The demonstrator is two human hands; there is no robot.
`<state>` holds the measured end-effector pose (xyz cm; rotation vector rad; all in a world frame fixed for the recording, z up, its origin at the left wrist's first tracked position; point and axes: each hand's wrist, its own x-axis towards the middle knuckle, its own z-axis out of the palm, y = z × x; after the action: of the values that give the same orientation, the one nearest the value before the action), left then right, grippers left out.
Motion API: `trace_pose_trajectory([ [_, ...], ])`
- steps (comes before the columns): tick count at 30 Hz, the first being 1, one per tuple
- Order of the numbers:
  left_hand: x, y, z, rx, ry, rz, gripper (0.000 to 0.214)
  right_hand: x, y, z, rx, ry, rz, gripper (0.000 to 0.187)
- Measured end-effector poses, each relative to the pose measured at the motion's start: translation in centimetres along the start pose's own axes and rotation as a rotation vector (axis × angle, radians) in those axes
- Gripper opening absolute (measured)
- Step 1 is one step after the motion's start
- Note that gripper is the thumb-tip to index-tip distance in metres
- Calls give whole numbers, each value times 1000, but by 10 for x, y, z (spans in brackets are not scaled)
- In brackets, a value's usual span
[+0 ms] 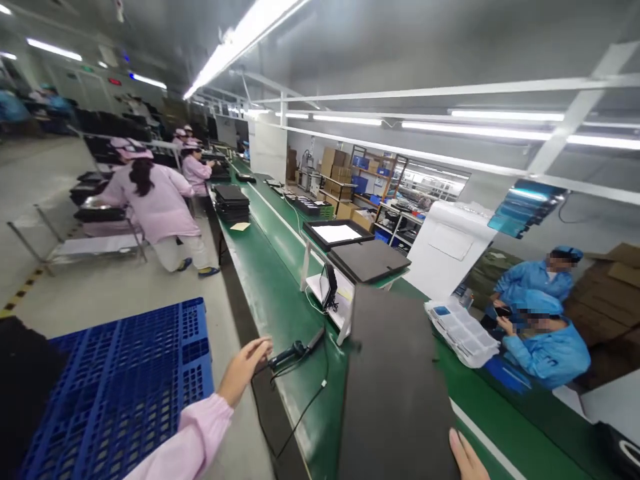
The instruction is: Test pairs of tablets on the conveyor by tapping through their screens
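Note:
My left hand (pixel 243 369), in a pink sleeve, reaches toward a black handheld scanner (pixel 293 351) that lies at the near edge of the green conveyor belt (pixel 270 280); the fingers are slightly curled and apart, close to the scanner's grip but holding nothing. Its black cable trails down over the belt's edge. My right hand (pixel 467 457) shows only partly at the bottom, its fingers resting on the near edge of a large dark flat panel (pixel 400 387) lying on the belt.
A blue plastic pallet (pixel 125 380) lies on the floor to the left. A white stand (pixel 327 280) with black trays stands on the belt. Two people in blue sit at right beside a clear compartment box (pixel 463 331). People in pink work farther along the line.

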<state>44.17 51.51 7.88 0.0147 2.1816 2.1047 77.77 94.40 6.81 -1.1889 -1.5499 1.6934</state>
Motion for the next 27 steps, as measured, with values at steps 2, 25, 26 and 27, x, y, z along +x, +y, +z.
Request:
trace_pose_trajectory([
  [2, 7, -15, -31, -11, 35, -80, 92, 16, -43, 68, 33, -22, -64, 73],
  [25, 258, 89, 103, 103, -124, 304, 62, 175, -176, 422, -109, 90, -232, 74],
  [26, 279, 103, 129, 116, -114, 317, 58, 176, -173, 421, -103, 92, -245, 75],
  [27, 298, 115, 152, 133, -101, 323, 55, 177, -169, 420, -99, 94, -255, 77],
])
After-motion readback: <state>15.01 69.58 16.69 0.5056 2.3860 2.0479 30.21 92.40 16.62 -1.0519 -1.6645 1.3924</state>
